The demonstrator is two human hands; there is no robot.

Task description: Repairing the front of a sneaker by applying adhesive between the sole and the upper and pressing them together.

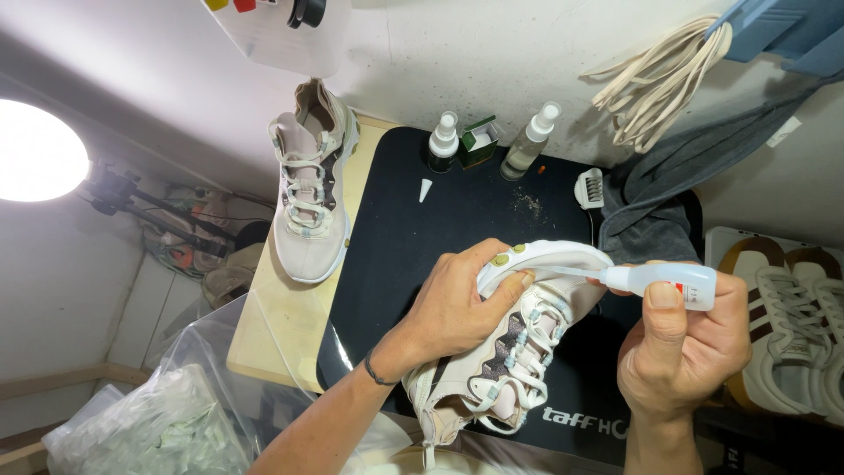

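Sneaker (501, 352), pale pink and white, held sole-edge up near the lower middle of the frame, above a black mat (396, 264) on the table (281, 325). Head view only.

Left hand (457, 303), reaching in from the lower left, closed around the toe of the sneaker, fingers curled over the white sole, apparently pressing the sole edge open and steady for the nozzle. Thin dark band on that wrist.

Right hand (681, 347), at lower right, closed on a small clear glue bottle (668, 283) with a red patch on its label, thumb on top, long thin nozzle laid sideways so the tip meets the seam between sole and upper. Tilted low, seemingly for fine control of the flow.

Second matching sneaker (312, 189) standing well apart at upper left of centre, toe toward the camera, half on the bare table edge, out of the way of the work.

Along the top edge of the mat: two spray bottles (442, 141), a small green box (479, 141) between them, a white nozzle cap (425, 189) lying loose just below, a small white brush (590, 189) to the right.

Grey cloth (651, 202) draped at upper right, cream laces (659, 79) hanging above it. Brown-striped white shoes (782, 317) at far right. Bright round lamp (35, 149) at far left; clear plastic bag (158, 413) at lower left.
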